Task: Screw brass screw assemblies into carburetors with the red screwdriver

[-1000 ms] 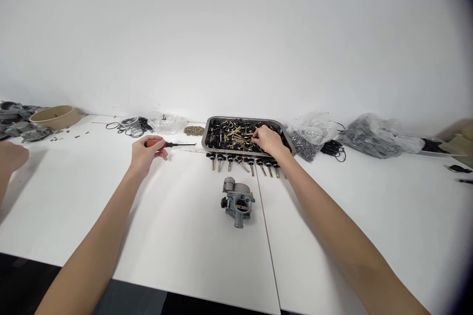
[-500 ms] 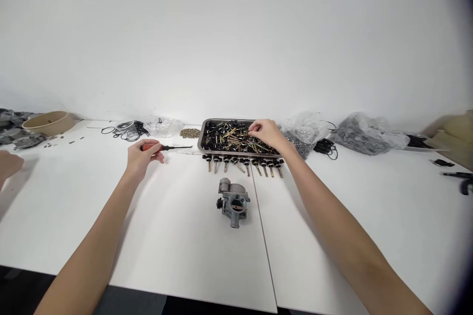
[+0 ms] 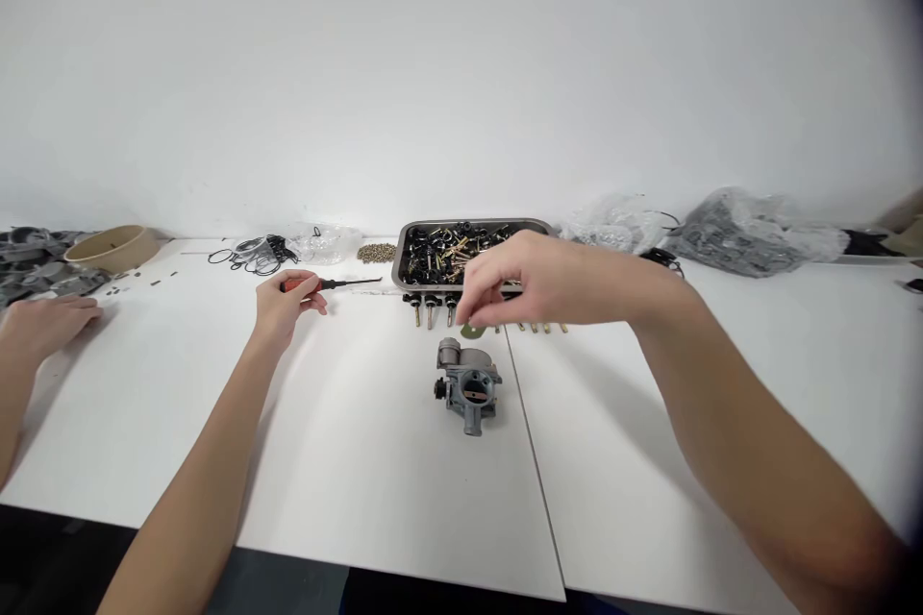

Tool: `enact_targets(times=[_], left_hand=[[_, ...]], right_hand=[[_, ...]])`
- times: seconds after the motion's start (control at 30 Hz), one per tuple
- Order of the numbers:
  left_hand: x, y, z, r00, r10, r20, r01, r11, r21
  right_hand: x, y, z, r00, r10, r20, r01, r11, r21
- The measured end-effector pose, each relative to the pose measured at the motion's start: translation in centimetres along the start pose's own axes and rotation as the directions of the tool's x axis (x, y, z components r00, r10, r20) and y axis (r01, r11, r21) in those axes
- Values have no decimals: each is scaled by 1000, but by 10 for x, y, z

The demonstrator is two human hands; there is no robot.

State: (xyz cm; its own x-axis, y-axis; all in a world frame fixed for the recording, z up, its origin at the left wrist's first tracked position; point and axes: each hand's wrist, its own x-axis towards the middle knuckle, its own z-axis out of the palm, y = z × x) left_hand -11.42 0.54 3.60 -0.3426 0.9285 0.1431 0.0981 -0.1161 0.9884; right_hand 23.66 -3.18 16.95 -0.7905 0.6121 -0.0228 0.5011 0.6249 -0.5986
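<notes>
My left hand (image 3: 284, 309) is closed round the red handle of a screwdriver (image 3: 299, 284), whose dark shaft points right. My right hand (image 3: 505, 283) pinches a small flat greenish plate (image 3: 472, 331) above and behind the grey carburetor (image 3: 472, 389), which sits on the white table with its round opening facing me. Behind is a metal tray (image 3: 399, 255) heaped with black and brass-coloured parts. A row of similar parts with brass-coloured stems (image 3: 430, 312) lies along the tray's front edge, partly hidden by my right hand.
A pile of small brass pieces (image 3: 376, 253) lies left of the tray, near black rings (image 3: 252, 255). Plastic bags (image 3: 750, 235) are at the right. A beige bowl (image 3: 115, 250), grey castings (image 3: 43, 264) and another person's hand (image 3: 50, 327) are at the left.
My right hand has come from the tray towards me, over the carburetor's far side, and now shows a flat plate in its fingers. The other person's hand has moved further into view.
</notes>
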Motion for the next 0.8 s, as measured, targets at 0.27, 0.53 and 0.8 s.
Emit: enact_targets(times=[0.27, 0.53, 0.8], left_hand=[[-2, 3, 4, 1000, 1, 2, -1, 1000, -3], [1, -3, 1, 1000, 6, 17, -6, 1000, 22], [1, -2, 3, 1000, 6, 9, -6, 1000, 15]], right_hand=[[-11, 4, 38, 986, 39, 164, -30, 998, -53], [-10, 6, 45, 974, -16, 227, 26, 999, -38], [-9, 7, 48, 968, 28, 249, -6, 996, -87]])
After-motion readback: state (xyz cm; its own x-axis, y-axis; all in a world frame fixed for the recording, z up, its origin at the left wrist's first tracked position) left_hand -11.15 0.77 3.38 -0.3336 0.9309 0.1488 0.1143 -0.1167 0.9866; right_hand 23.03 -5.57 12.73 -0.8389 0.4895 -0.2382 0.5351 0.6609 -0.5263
